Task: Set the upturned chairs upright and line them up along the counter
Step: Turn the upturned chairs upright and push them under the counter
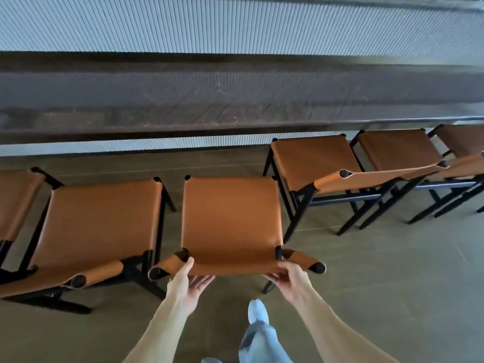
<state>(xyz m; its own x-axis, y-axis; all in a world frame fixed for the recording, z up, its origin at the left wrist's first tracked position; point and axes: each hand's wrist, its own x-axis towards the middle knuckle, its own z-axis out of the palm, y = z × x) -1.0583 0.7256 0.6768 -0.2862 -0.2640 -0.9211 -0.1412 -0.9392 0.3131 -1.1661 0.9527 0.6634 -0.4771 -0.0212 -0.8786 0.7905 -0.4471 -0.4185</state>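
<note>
A chair with a tan leather seat (pixel 231 218) and black frame stands upright in front of me, facing the dark wooden counter (pixel 235 100). My left hand (pixel 187 281) grips the left part of its leather backrest, thumb on top. My right hand (pixel 289 277) grips the right part the same way. Another upright chair (pixel 102 221) stands close on the left, and a further one (pixel 15 200) is cut off at the left edge. To the right, three more upright chairs (pixel 314 163) (pixel 398 150) (pixel 461 137) line the counter.
A ribbed pale panel (pixel 157 144) runs under the counter, and a ribbed wall (pixel 235 24) rises behind it. Olive-brown floor (pixel 379 271) lies open on my right. My foot in a pale shoe (pixel 258 310) stands just behind the held chair.
</note>
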